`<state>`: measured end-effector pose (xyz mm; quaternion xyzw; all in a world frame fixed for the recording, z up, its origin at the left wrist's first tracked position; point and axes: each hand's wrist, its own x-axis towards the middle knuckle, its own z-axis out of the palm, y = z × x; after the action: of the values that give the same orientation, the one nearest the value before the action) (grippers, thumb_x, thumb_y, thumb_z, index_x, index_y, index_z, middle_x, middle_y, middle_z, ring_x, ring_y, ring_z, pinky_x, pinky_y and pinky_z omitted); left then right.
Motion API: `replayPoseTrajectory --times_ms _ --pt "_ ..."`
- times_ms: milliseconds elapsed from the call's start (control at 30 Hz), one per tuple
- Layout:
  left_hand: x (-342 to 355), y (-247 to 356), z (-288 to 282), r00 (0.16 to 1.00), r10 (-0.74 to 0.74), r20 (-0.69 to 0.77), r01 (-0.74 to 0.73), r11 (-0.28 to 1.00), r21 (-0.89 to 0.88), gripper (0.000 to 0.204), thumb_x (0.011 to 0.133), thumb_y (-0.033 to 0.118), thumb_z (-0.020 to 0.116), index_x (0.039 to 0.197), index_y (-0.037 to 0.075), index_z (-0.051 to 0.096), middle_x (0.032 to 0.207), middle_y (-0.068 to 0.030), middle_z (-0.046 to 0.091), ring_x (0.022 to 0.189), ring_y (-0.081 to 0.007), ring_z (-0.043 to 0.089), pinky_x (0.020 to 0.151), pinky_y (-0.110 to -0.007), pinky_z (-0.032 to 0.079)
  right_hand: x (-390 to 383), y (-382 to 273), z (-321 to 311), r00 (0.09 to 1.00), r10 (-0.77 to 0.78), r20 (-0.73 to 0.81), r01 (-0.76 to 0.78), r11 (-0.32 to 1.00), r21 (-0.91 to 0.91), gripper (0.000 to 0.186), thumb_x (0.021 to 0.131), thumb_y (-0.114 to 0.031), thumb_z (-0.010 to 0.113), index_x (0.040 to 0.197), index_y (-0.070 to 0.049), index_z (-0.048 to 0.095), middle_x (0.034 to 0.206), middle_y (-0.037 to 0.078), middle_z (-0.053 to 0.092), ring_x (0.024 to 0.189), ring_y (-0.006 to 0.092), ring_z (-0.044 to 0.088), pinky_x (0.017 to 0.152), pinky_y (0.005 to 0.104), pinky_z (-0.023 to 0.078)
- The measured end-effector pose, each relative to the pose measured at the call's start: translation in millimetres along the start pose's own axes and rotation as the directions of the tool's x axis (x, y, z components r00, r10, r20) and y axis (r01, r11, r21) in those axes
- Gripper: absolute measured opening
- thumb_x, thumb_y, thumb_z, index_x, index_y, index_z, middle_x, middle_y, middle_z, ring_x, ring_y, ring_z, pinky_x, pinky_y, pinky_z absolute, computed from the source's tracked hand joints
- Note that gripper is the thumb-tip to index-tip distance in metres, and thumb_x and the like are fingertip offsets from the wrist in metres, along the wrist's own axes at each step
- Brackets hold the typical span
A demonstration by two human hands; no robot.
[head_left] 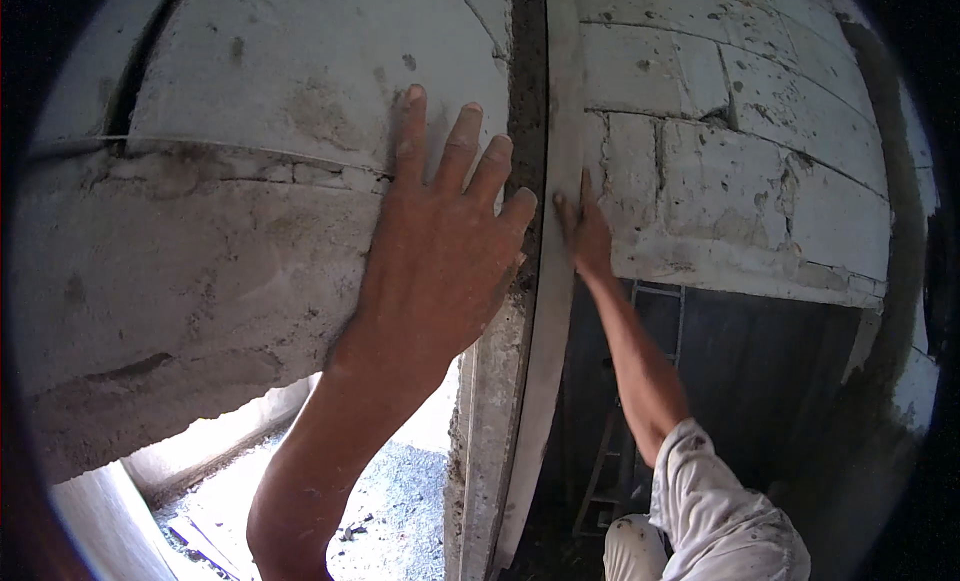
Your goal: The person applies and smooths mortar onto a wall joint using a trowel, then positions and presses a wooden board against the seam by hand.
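Observation:
My left hand (435,246) is spread over the pale block wall (270,71), back toward me and fingers pointing up. It is open and holds nothing; whether the palm touches the wall is hidden. Right of it runs a long, narrow, flat board (563,101), standing almost upright along the wall's corner. My right hand (592,239) is at the board's right edge, thumb on its face and a finger stretched up along the edge. Its other fingers are largely hidden. A dark, rough strip of mortar (528,61) shows between the wall and the board.
A rough concrete beam (200,266) crosses the left side above a bright opening with gravel ground (400,501). Cracked, spotted blockwork (730,181) covers the upper right. Below it, a metal ladder (600,471) stands in a dark recess. A pale-clothed knee (633,549) shows low down.

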<state>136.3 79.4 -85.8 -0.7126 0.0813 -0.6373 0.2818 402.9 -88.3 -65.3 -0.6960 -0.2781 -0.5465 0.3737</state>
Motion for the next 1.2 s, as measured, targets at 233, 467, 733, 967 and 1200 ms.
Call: replayPoseTrajectory --times_ms 233,467,733,967,1200 --pt "-2 -2 2 1.0 0.009 -0.003 -0.009 1.0 0.003 0.04 0.086 0.045 0.064 0.118 0.02 0.065 0.138 -0.0095 0.05 0.138 -0.0298 0.033 0.117 -0.062 0.006 -101 -6 -5 0.961 0.216 0.171 -0.227 0.973 0.049 0.068 0.098 -0.042 0.049 0.152 -0.012 0.021 0.118 0.029 0.059 0.103 0.0377 0.063 0.085 0.0442 0.05" --pt "2 0 -2 0.997 0.03 -0.064 -0.03 1.0 -0.001 0.043 0.09 0.052 0.055 0.118 0.021 0.065 0.138 -0.0089 0.049 0.138 -0.0303 0.033 0.116 -0.062 0.006 -37 7 0 0.992 -0.115 -0.047 0.12 0.985 0.125 0.066 0.1 -0.041 0.047 0.152 -0.01 0.021 0.117 0.03 0.06 0.104 0.0392 0.064 0.084 0.0441 0.052" --pt "6 1 4 0.999 0.04 -0.027 -0.038 0.997 0.072 0.058 0.093 0.064 0.035 0.117 0.021 0.066 0.137 -0.0097 0.051 0.138 -0.0324 0.034 0.116 -0.062 0.007 -183 42 34 0.988 -0.026 -0.149 0.044 0.992 0.121 0.055 0.097 -0.021 0.055 0.145 -0.002 0.035 0.123 0.028 0.058 0.108 0.0376 0.063 0.084 0.0418 0.052" --pt "11 10 7 0.997 0.019 0.076 -0.026 0.995 0.098 0.054 0.093 0.061 0.039 0.116 0.02 0.067 0.138 -0.0088 0.051 0.136 -0.0334 0.037 0.117 -0.061 0.007 -139 29 16 0.996 0.024 -0.081 -0.008 0.981 0.195 0.054 0.097 -0.021 0.056 0.144 -0.004 0.037 0.12 0.028 0.059 0.104 0.0352 0.065 0.079 0.0392 0.055" --pt "13 9 -3 0.999 -0.045 0.012 0.044 0.991 0.125 0.057 0.094 0.061 0.036 0.116 0.019 0.067 0.138 -0.0101 0.05 0.137 -0.0335 0.034 0.117 -0.061 0.006 -44 -6 -5 0.98 -0.061 -0.189 0.097 0.977 0.188 0.054 0.097 -0.022 0.057 0.144 -0.004 0.038 0.108 0.026 0.066 0.086 0.0281 0.069 0.068 0.0352 0.054"
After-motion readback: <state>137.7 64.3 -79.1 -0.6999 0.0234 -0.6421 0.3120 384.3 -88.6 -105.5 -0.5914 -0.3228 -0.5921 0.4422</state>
